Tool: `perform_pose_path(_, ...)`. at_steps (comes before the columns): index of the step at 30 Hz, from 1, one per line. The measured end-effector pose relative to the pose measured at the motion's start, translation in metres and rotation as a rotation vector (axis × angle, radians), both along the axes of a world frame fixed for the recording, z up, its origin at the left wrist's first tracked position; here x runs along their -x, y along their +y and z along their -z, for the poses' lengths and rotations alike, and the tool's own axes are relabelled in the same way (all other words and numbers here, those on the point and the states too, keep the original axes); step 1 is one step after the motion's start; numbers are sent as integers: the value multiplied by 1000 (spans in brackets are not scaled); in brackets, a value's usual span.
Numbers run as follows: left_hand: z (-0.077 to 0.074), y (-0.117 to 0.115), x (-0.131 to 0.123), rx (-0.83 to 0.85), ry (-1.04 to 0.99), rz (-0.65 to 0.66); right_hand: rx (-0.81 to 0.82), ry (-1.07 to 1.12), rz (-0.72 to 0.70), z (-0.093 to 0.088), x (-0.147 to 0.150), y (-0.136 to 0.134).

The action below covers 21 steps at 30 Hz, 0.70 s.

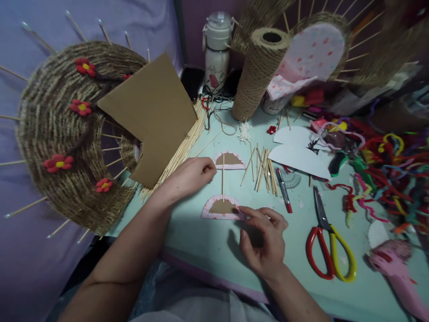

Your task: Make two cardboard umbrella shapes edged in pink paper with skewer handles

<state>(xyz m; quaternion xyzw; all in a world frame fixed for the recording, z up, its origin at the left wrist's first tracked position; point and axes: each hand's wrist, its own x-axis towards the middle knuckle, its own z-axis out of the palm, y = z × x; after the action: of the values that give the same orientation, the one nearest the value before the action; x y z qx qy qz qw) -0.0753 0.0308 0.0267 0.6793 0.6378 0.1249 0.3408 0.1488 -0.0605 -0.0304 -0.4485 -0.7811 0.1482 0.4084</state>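
Two half-round cardboard pieces edged in pink spotted cloth lie on the table, joined by a thin wooden stick (223,181). The far half-round piece (231,159) has my left hand (192,179) beside its left end, fingers curled in; whether they hold anything is hidden. At the right end of the near half-round piece (221,207), my right hand (264,239) touches the edge with its index fingertip. Its thumb stands apart from the fingers, with nothing between them. Several short sticks (264,170) lie loose right of the far piece.
Scissors (321,241), a red pen (284,190) and a pink glue gun (398,273) lie to the right. White paper half-rounds (301,152) and coloured pipe cleaners (385,174) are behind. A twine roll (258,74), bottle (216,53), cardboard sheet (154,107) and twine-wrapped ring (60,120) stand farther off.
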Motion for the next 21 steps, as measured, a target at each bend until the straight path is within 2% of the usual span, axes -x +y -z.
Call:
perform_pose_path(5,7,5,3,-118,-21,-92,18,0,7,-2,0,0)
perform_pose_path(8,9,7,7,-163,-43,-140,58,-52,-45,-7,-5,-5)
perform_pose_path(10,5,7,10,-174,-56,-147,99,-99,-87,-11,-11,-11)
perform_pose_path(13,-9,8,7,-180,-24,-91,126,-134,-111,-13,-26,-21)
perform_pose_path(17,-27,20,-21,-195,68,59,125,-131,-90,-7,-45,-34)
perform_pose_path(19,-26,31,-44,-173,108,130,124,-122,-67,-2,-51,-37)
perform_pose_path(21,-19,43,-68,-111,152,143,124,-113,-52,3,-55,-40)
